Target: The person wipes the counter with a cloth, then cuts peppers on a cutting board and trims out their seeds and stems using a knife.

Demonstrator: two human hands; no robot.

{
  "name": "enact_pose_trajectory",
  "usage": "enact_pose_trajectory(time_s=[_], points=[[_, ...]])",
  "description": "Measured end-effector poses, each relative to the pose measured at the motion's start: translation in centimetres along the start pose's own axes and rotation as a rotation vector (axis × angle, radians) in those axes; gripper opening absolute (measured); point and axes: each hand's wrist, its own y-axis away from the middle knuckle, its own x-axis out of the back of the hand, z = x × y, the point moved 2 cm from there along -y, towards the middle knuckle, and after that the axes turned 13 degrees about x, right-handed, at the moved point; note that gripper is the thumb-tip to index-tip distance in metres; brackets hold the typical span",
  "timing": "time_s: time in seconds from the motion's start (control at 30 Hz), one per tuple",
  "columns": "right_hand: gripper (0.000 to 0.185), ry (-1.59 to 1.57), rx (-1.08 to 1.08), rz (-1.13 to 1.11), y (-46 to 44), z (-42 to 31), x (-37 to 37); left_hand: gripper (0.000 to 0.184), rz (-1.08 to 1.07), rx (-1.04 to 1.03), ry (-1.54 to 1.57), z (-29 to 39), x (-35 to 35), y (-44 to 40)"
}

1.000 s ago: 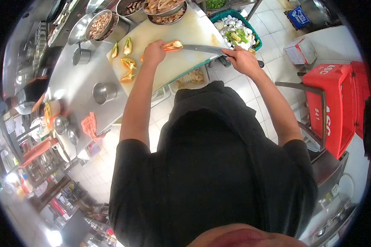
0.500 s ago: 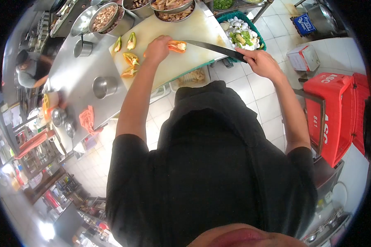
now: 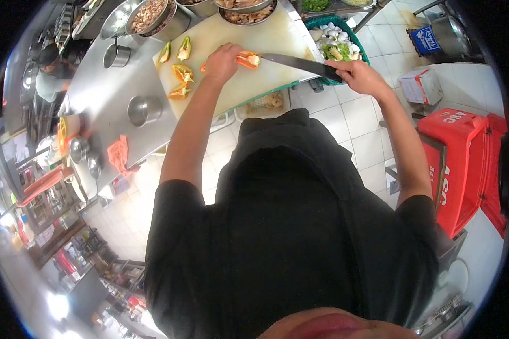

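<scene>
My left hand (image 3: 222, 62) is closed over an orange bell pepper piece (image 3: 249, 60) on the white cutting board (image 3: 232, 90). My right hand (image 3: 361, 75) grips the dark handle of a long kitchen knife (image 3: 300, 63). The blade points left, and its tip is at the pale core end of the pepper. On the board's left side lie two orange-yellow pepper pieces (image 3: 182, 73) and two green pepper pieces (image 3: 184, 48). The left fingers hide part of the held piece.
Metal bowls of chopped food (image 3: 249, 16) stand behind the board. A green basket (image 3: 363, 52) of scraps and eggshell-like white pieces is at right. On the steel counter are a small pot (image 3: 143, 111) and an orange cloth (image 3: 119, 153). Another person (image 3: 52, 76) stands far left.
The view has shifted slightly, moving the scene a little. Both hands keep their holds on the pepper and the knife, with the blade tip still beside the pepper's core end.
</scene>
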Motion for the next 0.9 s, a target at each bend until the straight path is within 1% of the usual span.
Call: enact_pose_trajectory(time_s=[0.07, 0.17, 0.27, 0.37, 0.4, 0.5, 0.53, 0.63, 0.67, 0.77, 0.8, 0.9], points=[[0.043, -0.166, 0.078, 0.020, -0.6, 3.2, -2.1, 0.020, 0.014, -0.001, -0.008, -0.3, -0.4, 0.0], [0.044, -0.268, -0.002, -0.083, -1.8, 3.1, -2.8, 0.026, -0.058, 0.057, -0.011, -0.8, -1.2, 0.2], [0.043, -0.402, -0.013, -0.066, -2.3, 4.2, -5.0, 0.025, 0.017, 0.042, 0.032, -1.1, -1.7, 0.6], [0.042, -0.508, -0.294, -0.187, -1.0, 1.4, -3.0, 0.018, 0.097, 0.036, 0.031, -0.4, -1.1, 1.3], [0.041, -0.562, -0.330, -0.194, -0.5, 3.1, -4.2, 0.019, 0.090, 0.043, 0.030, -0.6, -1.3, 1.3], [0.041, -0.731, -0.372, -0.155, 0.3, 2.5, -5.8, 0.021, 0.073, 0.062, 0.045, -1.1, -2.3, 1.7], [0.041, -0.775, -0.332, -0.143, 0.2, 1.7, -6.5, 0.022, 0.075, 0.065, 0.056, -1.2, -2.5, 1.7], [0.041, -0.912, -0.379, -0.134, 0.3, 0.9, -7.6, 0.024, 0.080, 0.095, 0.110, -1.3, -2.4, 2.0], [0.041, -0.974, -0.387, -0.090, 0.7, 0.5, -7.6, 0.025, 0.083, 0.107, 0.134, -1.4, -2.2, 2.1], [0.041, -1.032, -0.386, -0.029, 2.9, 2.1, -8.6, 0.024, 0.068, 0.179, 0.138, -1.1, -1.7, 2.3], [0.041, -1.027, -0.381, -0.021, 3.6, 1.8, -7.9, 0.023, 0.060, 0.199, 0.131, -0.9, -1.5, 2.4], [0.042, -0.746, -0.302, 0.099, 5.1, 0.1, -6.9, 0.022, 0.051, 0.244, 0.123, -0.3, -0.6, 2.4]])
